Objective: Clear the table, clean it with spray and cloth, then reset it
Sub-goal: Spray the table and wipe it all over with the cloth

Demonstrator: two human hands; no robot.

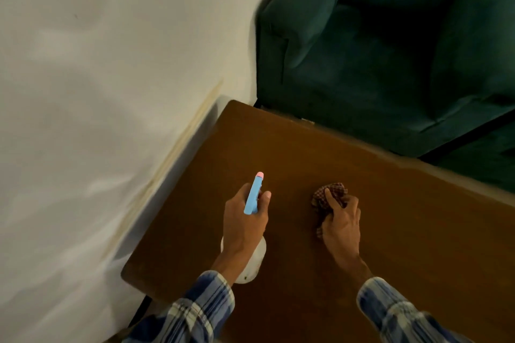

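Brown wood fills the lower half of our view: this surface (292, 142) is what we are cleaning, and we judge ourselves to be in the spray-and-wipe step. Our left hand (245, 220) grips the spray bottle (253, 195) above the surface, fingers (264, 198) wrapped round its neck and one lying by the trigger. The white body hangs below the hand. The blue head with its pink tip runs away from us, so the bottle's long axis aims at the far part of the surface, tilted slightly to the right.

Our right hand (341, 224) rests on the surface just to the right of the bottle, apart from it. Its fingers are curled over a bunched red-checked cloth (331, 192), pressing it down. The cloth lies at about the same reach as the nozzle, so the wood ahead of the nozzle is also just ahead and left of the cloth. The right hand is the nearer one for wiping whatever the spray wets.

Blue plaid sleeves (390, 312) cover both forearms. A pale wall (97, 64) runs along the left edge of the surface, and a dark green armchair (390, 50) stands against its far edge.
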